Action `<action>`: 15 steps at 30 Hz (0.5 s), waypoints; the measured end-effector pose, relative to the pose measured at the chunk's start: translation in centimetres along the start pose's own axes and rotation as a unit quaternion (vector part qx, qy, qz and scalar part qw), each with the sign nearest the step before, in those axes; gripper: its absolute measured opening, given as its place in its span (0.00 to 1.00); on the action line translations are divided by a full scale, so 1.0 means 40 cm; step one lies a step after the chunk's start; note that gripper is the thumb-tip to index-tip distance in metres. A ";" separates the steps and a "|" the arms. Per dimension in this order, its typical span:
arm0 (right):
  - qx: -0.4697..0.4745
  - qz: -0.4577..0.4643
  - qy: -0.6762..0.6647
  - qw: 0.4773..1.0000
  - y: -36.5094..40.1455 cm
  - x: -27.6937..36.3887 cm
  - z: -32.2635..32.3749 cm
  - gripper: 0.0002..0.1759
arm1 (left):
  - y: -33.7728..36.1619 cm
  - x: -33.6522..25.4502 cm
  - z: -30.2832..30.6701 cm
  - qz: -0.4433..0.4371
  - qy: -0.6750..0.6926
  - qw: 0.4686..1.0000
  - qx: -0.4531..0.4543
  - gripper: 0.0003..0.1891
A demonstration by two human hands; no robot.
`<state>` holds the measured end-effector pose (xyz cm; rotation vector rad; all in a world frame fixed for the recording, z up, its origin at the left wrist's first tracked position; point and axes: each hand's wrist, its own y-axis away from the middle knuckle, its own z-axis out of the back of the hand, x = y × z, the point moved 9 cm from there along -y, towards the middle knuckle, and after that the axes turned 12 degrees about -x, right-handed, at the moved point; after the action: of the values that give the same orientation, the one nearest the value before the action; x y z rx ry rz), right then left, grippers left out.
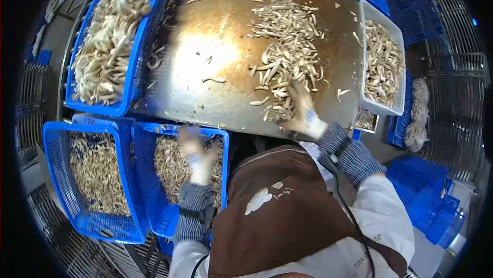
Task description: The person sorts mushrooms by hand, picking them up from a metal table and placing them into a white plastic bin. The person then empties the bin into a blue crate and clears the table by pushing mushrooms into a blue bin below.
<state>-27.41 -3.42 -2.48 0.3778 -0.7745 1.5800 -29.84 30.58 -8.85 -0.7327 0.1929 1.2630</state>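
A steel bench carries a loose pile of pale mushroom strips, spread from its far edge down towards the person. Along the bench's left side, a blue basket is heaped with larger, lighter pieces. Two more blue baskets sit lower down at the near left. The outer basket holds a shallow bed of small brownish pieces, and the inner basket, just beside it and tucked under the bench's near edge, holds much the same. On the right edge of the bench a white tray is filled with thin strips. Empty blue crates are stacked on the floor at the right.

The left hand, gloved and motion-blurred, hangs over the inner basket with its striped sleeve pointing back to the body. Whether its fingers are spread or closed cannot be told. The right hand, also gloved, reaches forward onto the near end of the pile on the bench. It lies flat and unclenched, fingers stretched among the strips and gripping none that can be seen.
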 end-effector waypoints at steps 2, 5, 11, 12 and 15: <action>0.020 -0.027 0.109 0.994 0.162 -0.151 0.049 0.65 | -0.077 -0.230 -0.192 -0.055 0.030 0.979 0.193 0.49; 0.050 -0.043 0.198 0.978 0.326 -0.281 0.030 0.73 | -0.038 -0.405 -0.393 -0.179 0.062 0.941 0.282 0.58; -0.122 -0.026 0.210 0.970 0.197 -0.365 -0.026 0.71 | -0.145 -0.398 -0.530 -0.071 0.030 0.990 0.121 0.68; -0.158 0.012 0.208 0.965 0.142 -0.355 -0.013 0.76 | -0.202 -0.405 -0.524 -0.041 0.072 0.994 0.066 0.68; -0.133 -0.003 0.291 0.947 0.011 -0.439 -0.029 0.63 | -0.303 -0.382 -0.574 -0.055 0.070 0.995 0.035 0.56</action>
<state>-24.60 -15.71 -14.75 -0.2799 -0.5089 1.4481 -17.83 3.38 -13.68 -0.7607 0.3052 1.0960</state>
